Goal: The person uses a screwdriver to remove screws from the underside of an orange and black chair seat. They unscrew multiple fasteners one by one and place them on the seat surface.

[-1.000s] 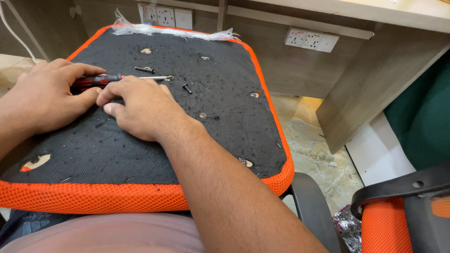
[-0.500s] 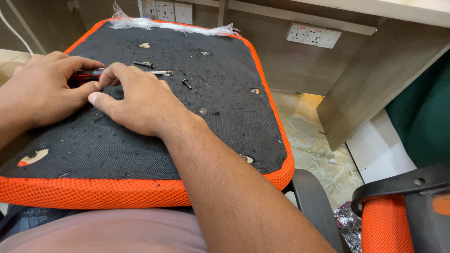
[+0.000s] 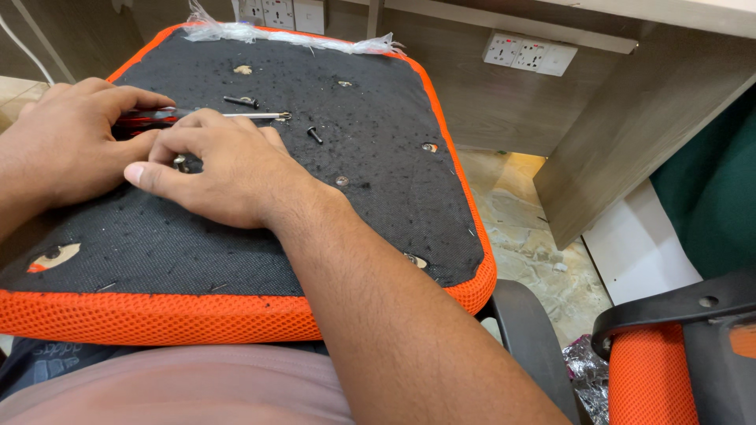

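An upturned chair seat point(image 3: 339, 236), black underside with an orange mesh rim, lies across my lap. My left hand point(image 3: 67, 145) grips a red and black screwdriver point(image 3: 153, 118) whose metal shaft points right, its tip at a hole in the seat. My right hand point(image 3: 216, 169) rests on the seat beside it, fingertips curled over a small metal screw point(image 3: 180, 163). Two loose black bolts point(image 3: 240, 101) point(image 3: 314, 134) lie on the seat just beyond my fingers.
Wooden desk panels with white wall sockets point(image 3: 529, 53) stand behind the seat. A black chair armrest point(image 3: 528, 346) is at the lower middle, another orange and black chair part point(image 3: 669, 354) at the lower right. Crumpled foil point(image 3: 583, 374) lies on the stone floor.
My right hand has slid left and towards me, its fingers coming off the screwdriver shaft and curling over a small screw. The left hand keeps hold of the screwdriver.
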